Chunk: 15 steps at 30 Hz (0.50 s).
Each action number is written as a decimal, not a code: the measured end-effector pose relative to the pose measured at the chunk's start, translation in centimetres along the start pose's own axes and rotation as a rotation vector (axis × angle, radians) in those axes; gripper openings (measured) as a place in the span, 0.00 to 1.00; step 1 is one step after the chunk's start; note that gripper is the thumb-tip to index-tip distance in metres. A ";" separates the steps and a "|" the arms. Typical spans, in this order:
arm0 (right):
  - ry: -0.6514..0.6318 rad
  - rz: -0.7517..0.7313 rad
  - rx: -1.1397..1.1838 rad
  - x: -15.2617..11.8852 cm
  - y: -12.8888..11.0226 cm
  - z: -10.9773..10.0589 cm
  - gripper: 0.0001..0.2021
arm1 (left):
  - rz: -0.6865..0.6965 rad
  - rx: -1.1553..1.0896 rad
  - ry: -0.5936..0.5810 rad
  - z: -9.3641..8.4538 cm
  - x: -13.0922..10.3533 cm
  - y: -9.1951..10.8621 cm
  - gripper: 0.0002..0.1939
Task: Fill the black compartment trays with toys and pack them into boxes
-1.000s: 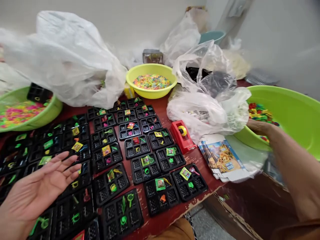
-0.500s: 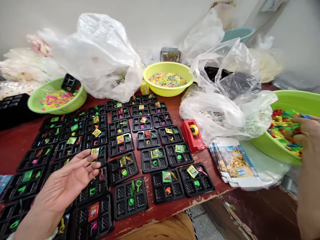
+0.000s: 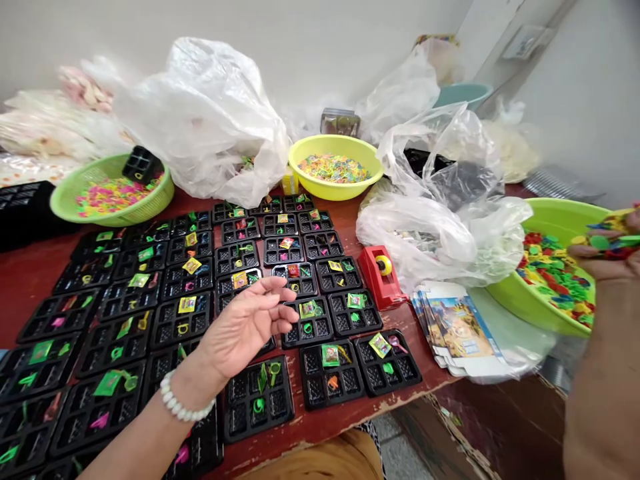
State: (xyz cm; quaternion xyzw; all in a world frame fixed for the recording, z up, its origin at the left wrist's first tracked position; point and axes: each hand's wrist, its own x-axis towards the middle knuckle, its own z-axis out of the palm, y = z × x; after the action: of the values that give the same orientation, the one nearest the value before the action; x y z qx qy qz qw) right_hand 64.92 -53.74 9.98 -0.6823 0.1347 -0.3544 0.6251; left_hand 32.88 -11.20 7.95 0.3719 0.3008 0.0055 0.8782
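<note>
My left hand (image 3: pixel 245 323) hovers palm up over the black compartment trays (image 3: pixel 257 397), its fingers apart and nothing in it. At the right edge, my right hand (image 3: pixel 613 250) is closed round a bunch of small colourful plastic pieces (image 3: pixel 613 241), above the large green basin (image 3: pixel 510 290). Red, yellow and green pieces (image 3: pixel 555 277) lie inside that basin. Many trays stand in rows, each with small packets and plastic trinkets in some compartments. A white bead bracelet (image 3: pixel 183 403) circles my left wrist.
A red tape dispenser (image 3: pixel 380 277) and printed flat boxes (image 3: pixel 457 327) lie right of the trays. Behind are a yellow basin (image 3: pixel 335 190), a green basket (image 3: pixel 113 213) and plastic bags (image 3: pixel 220 120). The red table's (image 3: pixel 320 427) front edge is near me.
My left hand has moved right across the trays. My right hand has risen out of the green basin with a bunch of pieces in it. The view has shifted slightly.
</note>
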 end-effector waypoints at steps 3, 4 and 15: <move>-0.252 0.066 0.110 -4.6 -3.9 1.7 0.12 | 0.000 0.002 -0.039 1.3 0.4 -0.6 0.11; -0.332 0.074 0.121 -6.6 -5.0 2.6 0.13 | 0.008 0.002 -0.054 1.9 0.7 -0.9 0.11; -1.199 0.146 0.233 -35.3 -6.7 12.9 0.17 | 0.263 -0.365 -0.017 6.5 4.4 -1.5 0.17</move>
State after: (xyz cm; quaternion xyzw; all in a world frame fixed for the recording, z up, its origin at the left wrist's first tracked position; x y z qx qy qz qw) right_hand 46.44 -20.62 5.60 -0.6789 -0.2336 0.1226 0.6852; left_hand 39.57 -15.48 8.16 0.2432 0.2361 0.1711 0.9251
